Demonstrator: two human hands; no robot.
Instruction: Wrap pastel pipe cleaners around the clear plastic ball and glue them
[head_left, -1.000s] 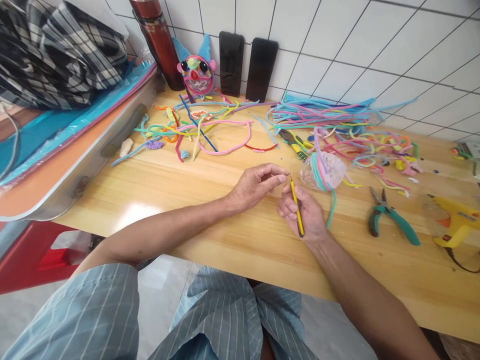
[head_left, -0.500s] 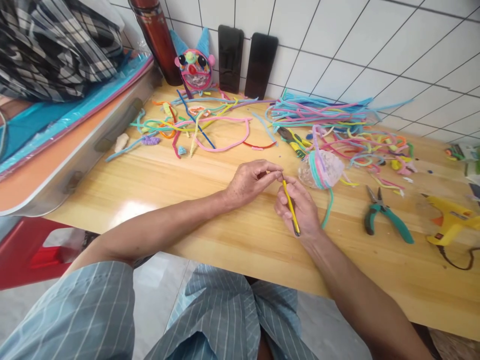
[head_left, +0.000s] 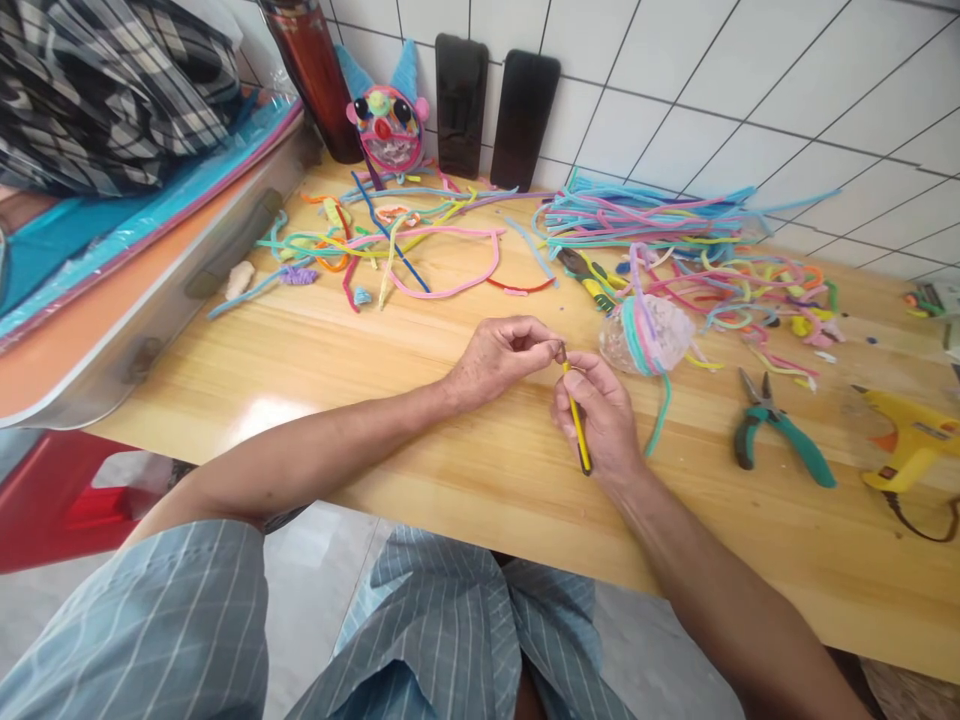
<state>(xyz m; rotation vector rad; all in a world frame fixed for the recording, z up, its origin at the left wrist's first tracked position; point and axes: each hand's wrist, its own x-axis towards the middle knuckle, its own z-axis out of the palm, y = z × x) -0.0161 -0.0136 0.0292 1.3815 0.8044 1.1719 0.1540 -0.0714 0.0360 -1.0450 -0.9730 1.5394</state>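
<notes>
My right hand (head_left: pixel 600 415) is closed around a slim yellow pencil (head_left: pixel 577 420) with a dark lower end. The pencil slants, its upper tip pointing at my left hand (head_left: pixel 506 362). That hand's thumb and forefinger pinch together at a small dark bit by the tip, too small to name. Just beyond my right hand lies a clear, crinkled plastic ball (head_left: pixel 664 335), wrapped with teal, purple and pink pipe cleaners. A teal pipe cleaner end (head_left: pixel 660 415) trails from it towards me.
Teal-handled pliers (head_left: pixel 780 430) and a yellow glue gun (head_left: pixel 911 435) lie on the right. Pipe cleaners (head_left: pixel 645 215) are bundled by the tiled wall. Behind stand a blue-eared figure (head_left: pixel 390 125), two black phones (head_left: pixel 525 120) and a brown flask (head_left: pixel 322 90). A plastic box (head_left: pixel 225 260) borders the left.
My right hand has tilted the pencil a little more upright, its lower end moving slightly left. The left fingers stay pinched by the tip. The view has shifted a little.
</notes>
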